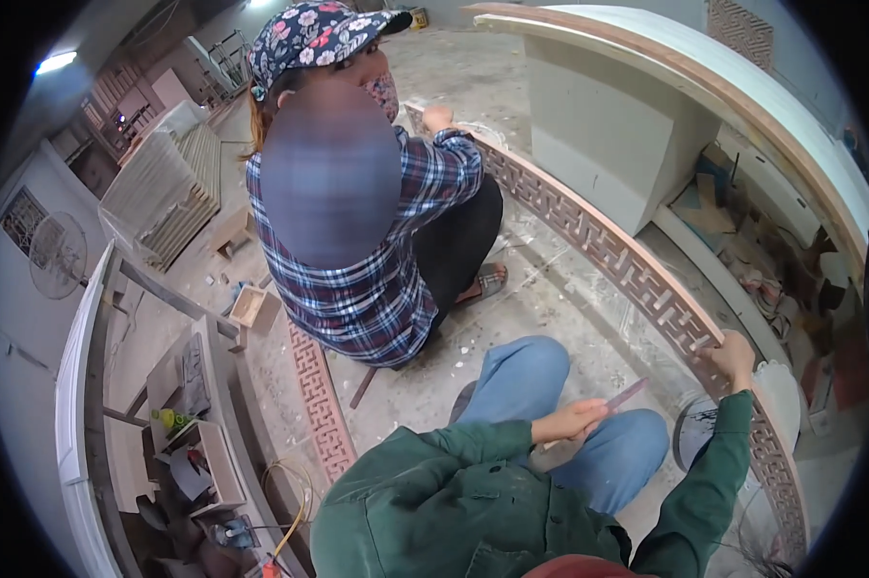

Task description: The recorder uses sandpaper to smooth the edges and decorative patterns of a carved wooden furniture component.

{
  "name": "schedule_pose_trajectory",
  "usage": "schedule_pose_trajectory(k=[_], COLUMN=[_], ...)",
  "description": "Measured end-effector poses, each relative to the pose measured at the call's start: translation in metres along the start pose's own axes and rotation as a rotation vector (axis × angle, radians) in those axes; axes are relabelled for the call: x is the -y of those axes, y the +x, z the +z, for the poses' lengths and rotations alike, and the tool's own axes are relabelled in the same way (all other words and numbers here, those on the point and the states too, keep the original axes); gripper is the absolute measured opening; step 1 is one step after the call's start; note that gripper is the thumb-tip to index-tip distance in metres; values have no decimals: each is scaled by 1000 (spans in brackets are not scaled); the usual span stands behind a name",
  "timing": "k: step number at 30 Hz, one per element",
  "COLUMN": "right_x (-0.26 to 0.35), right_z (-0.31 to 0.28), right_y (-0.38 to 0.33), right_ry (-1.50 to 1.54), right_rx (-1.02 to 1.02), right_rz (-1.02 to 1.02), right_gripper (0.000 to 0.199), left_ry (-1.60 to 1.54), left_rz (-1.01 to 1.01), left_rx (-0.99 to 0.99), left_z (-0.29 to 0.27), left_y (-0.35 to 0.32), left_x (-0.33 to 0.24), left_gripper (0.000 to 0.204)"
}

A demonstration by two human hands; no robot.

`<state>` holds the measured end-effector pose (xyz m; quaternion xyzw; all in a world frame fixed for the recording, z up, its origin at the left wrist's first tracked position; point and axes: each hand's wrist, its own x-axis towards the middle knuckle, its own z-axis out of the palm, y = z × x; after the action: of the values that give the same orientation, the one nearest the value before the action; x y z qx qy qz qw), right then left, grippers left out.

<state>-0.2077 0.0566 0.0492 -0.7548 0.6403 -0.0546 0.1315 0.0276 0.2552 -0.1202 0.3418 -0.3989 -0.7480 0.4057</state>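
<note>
My left hand [577, 421] rests over my knees, its fingers closed on a thin, flat reddish stick [629, 392] whose far end points up and right. With my right hand [733, 358] I grip the upper edge of a long reddish-brown fretwork panel [588, 234], cut through with an angular key pattern. The panel stands on its edge along my right side and runs away to the far end. A crouching person in a plaid shirt [357, 308] has one hand [439, 118] at that far end.
A second fretwork strip [314, 395] lies on the floor at left. A bucket [696, 432] stands behind the panel near my right arm. Beyond are a large pale cabinet [598, 125] and a cluttered shelf. Wooden boxes [253, 306], a workbench frame and a yellow cable [304, 506] are at left.
</note>
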Motion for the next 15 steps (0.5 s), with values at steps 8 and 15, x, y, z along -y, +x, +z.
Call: schedule_pose_trajectory(k=[8, 15], right_x=[-4, -29], right_z=[8, 28], right_y=[0, 19], right_ry=[7, -58], right_rx=[1, 58], right_rz=[-31, 4], right_gripper=[31, 34], left_ry=[136, 285], left_rz=[190, 248], left_rx=[-95, -203], left_z=[1, 2], left_y=[37, 59], left_x=[-22, -33], left_gripper=[27, 21])
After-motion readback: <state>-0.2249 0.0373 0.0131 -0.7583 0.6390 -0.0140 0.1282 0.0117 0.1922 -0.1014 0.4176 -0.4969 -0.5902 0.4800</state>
